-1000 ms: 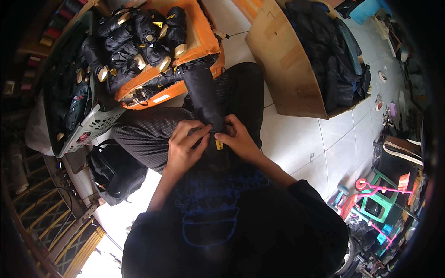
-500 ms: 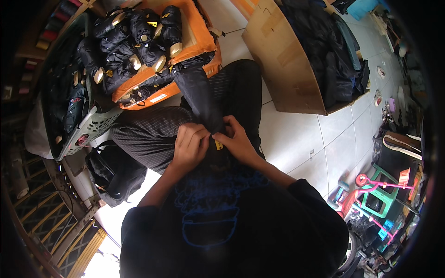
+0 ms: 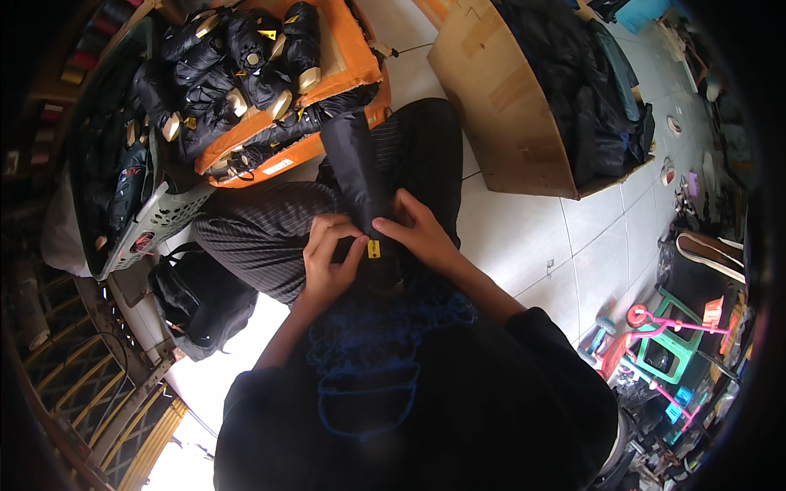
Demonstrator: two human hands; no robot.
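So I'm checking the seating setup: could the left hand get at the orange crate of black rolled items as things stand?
Probably yes. The orange crate lies just past the knees with nothing between, but the left hand is now holding the black folded umbrella along with the right hand.

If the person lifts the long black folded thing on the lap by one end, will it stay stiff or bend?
The black folded item probably keeps its length: it lies straight across the lap toward the orange crate. Its cloth skin looks soft and creased, so the surface likely gives under both hands. Its rounded shape may let it roll off the thigh.
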